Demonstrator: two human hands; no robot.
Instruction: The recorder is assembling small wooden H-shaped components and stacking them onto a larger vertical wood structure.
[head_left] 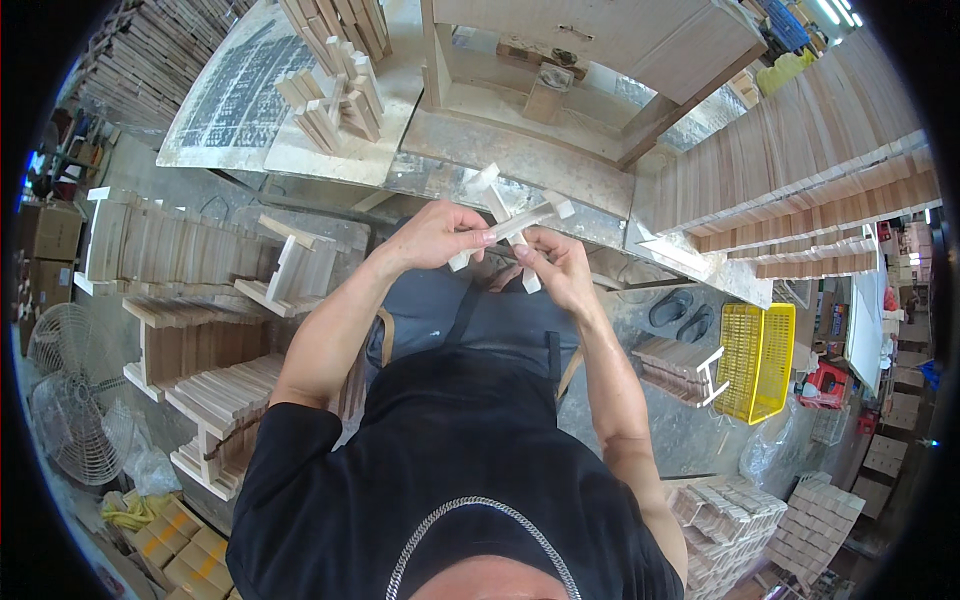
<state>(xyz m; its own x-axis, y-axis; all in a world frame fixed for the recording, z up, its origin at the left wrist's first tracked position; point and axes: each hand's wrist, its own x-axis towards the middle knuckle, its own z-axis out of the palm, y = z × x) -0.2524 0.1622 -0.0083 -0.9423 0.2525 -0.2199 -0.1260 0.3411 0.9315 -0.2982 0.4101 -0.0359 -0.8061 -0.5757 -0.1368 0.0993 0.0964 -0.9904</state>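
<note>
In front of my waist I hold a pale wooden cross-shaped frame (517, 226), made of two slim bars that cross, with short block ends. My left hand (440, 236) grips one bar near its left end, the thumb lying along the wood. My right hand (560, 264) pinches the lower part of the other bar between thumb and fingers. Both hands are closed on the frame, close to the near edge of the workbench (455, 182). The fingers' undersides are partly hidden behind the wood.
Upright wooden parts (335, 105) stand on the bench at the far left. A wooden housing (600, 40) rises at its back. Long rows of stacked wooden pieces (790, 150) line the right. More stacks (190, 240), a fan (75, 395) and a yellow basket (757, 362) surround me.
</note>
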